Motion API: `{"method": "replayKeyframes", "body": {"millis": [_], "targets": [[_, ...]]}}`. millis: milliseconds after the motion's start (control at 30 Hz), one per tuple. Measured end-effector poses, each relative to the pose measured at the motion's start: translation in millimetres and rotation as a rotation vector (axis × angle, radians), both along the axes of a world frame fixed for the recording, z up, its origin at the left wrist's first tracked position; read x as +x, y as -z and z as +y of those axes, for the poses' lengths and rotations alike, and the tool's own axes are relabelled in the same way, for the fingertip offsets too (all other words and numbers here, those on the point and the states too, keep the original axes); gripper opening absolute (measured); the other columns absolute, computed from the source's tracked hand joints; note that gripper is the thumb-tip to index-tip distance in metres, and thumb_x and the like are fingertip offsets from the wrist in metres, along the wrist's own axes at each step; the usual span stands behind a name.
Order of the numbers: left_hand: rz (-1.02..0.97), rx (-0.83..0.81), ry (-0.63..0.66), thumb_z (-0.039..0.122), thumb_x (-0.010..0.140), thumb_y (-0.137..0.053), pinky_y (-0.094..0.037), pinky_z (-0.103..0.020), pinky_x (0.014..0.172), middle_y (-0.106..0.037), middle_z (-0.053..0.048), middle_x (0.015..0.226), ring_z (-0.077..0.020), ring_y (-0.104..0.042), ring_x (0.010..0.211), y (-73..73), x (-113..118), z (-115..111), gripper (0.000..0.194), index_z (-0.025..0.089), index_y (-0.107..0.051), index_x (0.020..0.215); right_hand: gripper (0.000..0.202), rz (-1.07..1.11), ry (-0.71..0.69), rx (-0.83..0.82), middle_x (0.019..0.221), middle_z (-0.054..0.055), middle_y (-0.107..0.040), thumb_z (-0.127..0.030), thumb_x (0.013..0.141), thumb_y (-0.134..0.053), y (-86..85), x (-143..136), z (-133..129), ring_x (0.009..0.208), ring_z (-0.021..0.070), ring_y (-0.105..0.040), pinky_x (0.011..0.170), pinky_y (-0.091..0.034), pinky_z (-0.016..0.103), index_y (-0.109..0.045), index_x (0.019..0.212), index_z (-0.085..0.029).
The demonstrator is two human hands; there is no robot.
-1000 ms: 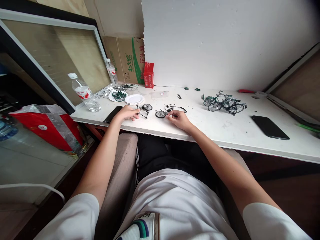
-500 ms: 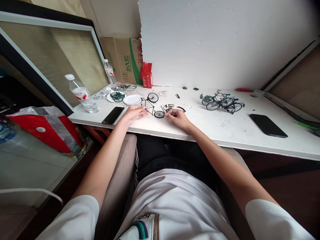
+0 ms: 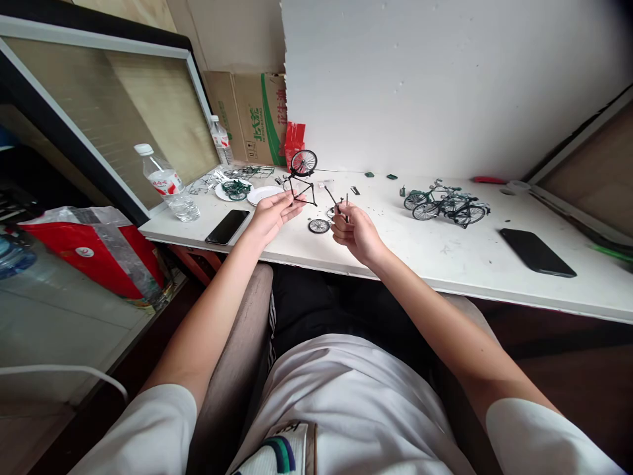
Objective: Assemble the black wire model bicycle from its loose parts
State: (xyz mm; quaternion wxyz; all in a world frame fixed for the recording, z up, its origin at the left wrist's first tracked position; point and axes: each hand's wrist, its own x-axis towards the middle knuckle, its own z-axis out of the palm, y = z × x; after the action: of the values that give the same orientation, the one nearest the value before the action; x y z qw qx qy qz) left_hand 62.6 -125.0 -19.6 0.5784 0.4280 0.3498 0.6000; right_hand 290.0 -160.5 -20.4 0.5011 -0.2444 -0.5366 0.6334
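My left hand [image 3: 273, 215] is closed on a black model bicycle frame [image 3: 310, 190], held up off the table and tilted. A spoked wheel [image 3: 303, 163] is fitted at the frame's far end. My right hand [image 3: 360, 232] pinches a thin dark bicycle part [image 3: 330, 195] that sticks out up and to the left; its exact kind is too small to tell. The frame and this part are apart. Between the hands, a loose wheel [image 3: 319, 226] lies flat on the white table [image 3: 420, 254]. Other small parts beside it are partly hidden by my right fingers.
Assembled model bicycles [image 3: 448, 203] stand at the right, near a black phone [image 3: 538, 252]. Another phone [image 3: 227, 226], a water bottle [image 3: 165, 185] and white plates [image 3: 264, 195] are at the left. A red box [image 3: 295, 140] and a carton [image 3: 247, 119] stand behind.
My left hand has lifted the bicycle frame with its wheel off the table. My right hand has risen from the table and turned, with the thin part now showing in its fingers.
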Motion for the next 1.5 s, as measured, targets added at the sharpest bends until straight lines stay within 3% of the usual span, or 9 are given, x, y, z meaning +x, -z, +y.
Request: {"method": "replayKeyframes", "body": {"millis": [133, 333, 467, 600, 1100, 1300, 1500], "targets": [[0.048, 0.021, -0.033, 0.020, 0.097, -0.073, -0.056, -0.038, 0.113, -0.079, -0.015, 0.128, -0.0228, -0.075, 0.124, -5.1, 6, -6, 0.019, 0.015, -0.069, 0.115, 0.038, -0.092, 0.015, 0.056, 0.063, -0.009, -0.023, -0.053, 0.091, -0.072, -5.2, -1, -7, 0.052, 0.0100, -0.016, 0.049, -0.014, 0.026, -0.045, 0.084, -0.026], [0.042, 0.079, 0.049, 0.029, 0.096, -0.077, -0.055, -0.044, 0.116, -0.078, -0.015, 0.131, -0.0256, -0.074, 0.127, -16.1, 25, -25, 0.031, 0.015, -0.068, 0.123, 0.043, -0.296, 0.162, 0.270, 0.067, -0.006, -0.038, -0.066, 0.093, -0.068, 6.4, 0, 1, 0.055, 0.0116, -0.030, 0.053, -0.027, 0.028, -0.052, 0.090, -0.026], [0.016, 0.151, 0.142, 0.033, 0.094, -0.081, -0.052, -0.047, 0.120, -0.079, -0.015, 0.127, -0.0298, -0.072, 0.132, -20.5, 36, -36, 0.037, 0.014, -0.071, 0.124, 0.042, -0.352, 0.282, 0.450, 0.072, -0.003, -0.045, -0.065, 0.099, -0.062, 8.7, 4, 2, 0.061, 0.0139, -0.036, 0.059, -0.032, 0.030, -0.052, 0.091, -0.025], [-0.016, 0.188, 0.155, 0.033, 0.093, -0.081, -0.048, -0.049, 0.123, -0.079, -0.016, 0.127, -0.0323, -0.070, 0.134, -21.8, 39, -40, 0.035, 0.014, -0.074, 0.122, 0.043, -0.457, 0.354, 0.588, 0.072, -0.002, -0.046, -0.065, 0.103, -0.056, 6.0, 4, -5, 0.064, 0.0153, -0.037, 0.064, -0.034, 0.032, -0.047, 0.089, -0.025], [-0.052, 0.082, 0.152, 0.029, 0.094, -0.075, -0.051, -0.048, 0.120, -0.081, -0.015, 0.117, -0.0315, -0.072, 0.131, -23.8, 47, -44, 0.019, 0.014, -0.071, 0.106, 0.049, -0.550, 0.499, 0.596, 0.070, 0.000, -0.044, -0.072, 0.101, -0.049, 9.5, 2, -11, 0.064, 0.0184, -0.038, 0.067, -0.037, 0.035, -0.041, 0.086, -0.026], [-0.076, 0.160, 0.251, 0.037, 0.095, -0.079, -0.052, -0.048, 0.119, -0.081, -0.015, 0.122, -0.0323, -0.070, 0.134, -20.7, 46, -46, 0.030, 0.017, -0.069, 0.114, 0.047, -0.556, 0.540, 0.628, 0.069, 0.000, -0.044, -0.070, 0.102, -0.048, 9.9, 4, -10, 0.063, 0.0185, -0.038, 0.066, -0.037, 0.035, -0.041, 0.085, -0.027], [-0.045, 0.168, 0.260, 0.047, 0.091, -0.084, -0.050, -0.050, 0.121, -0.081, -0.016, 0.124, -0.0335, -0.070, 0.135, -20.0, 47, -46, 0.042, 0.017, -0.069, 0.118, 0.050, -0.551, 0.542, 0.612, 0.070, 0.001, -0.047, -0.074, 0.101, -0.046, 11.1, 5, -9, 0.065, 0.0197, -0.041, 0.069, -0.040, 0.036, -0.042, 0.085, -0.027]]}}
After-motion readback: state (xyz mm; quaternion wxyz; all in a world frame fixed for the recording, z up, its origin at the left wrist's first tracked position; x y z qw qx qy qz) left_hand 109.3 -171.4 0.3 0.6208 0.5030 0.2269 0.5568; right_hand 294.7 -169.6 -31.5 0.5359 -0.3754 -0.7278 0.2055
